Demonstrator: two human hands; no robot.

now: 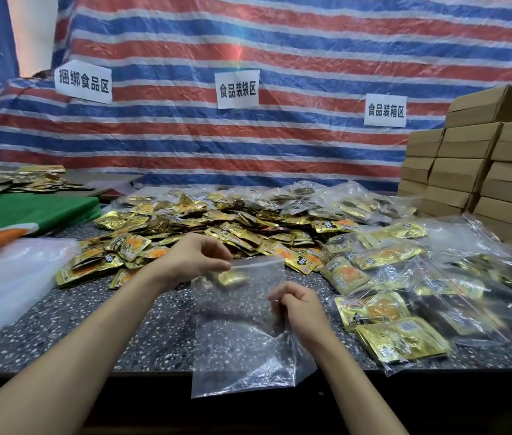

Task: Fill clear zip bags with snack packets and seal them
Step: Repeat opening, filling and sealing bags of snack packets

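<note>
Where tarp (311, 58) hangs, packets (217, 221) cover speckled counter (91, 324).

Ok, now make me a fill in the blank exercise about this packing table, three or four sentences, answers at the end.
1. The left hand and right hand together hold a clear ___.
2. The loose snack packets heaped on the table are mostly ___ in colour.
3. The cardboard boxes are stacked at the ___ edge of the view.
4. ___ paper signs hang on the striped tarp.
Missing words: zip bag; gold; right; three.
</note>
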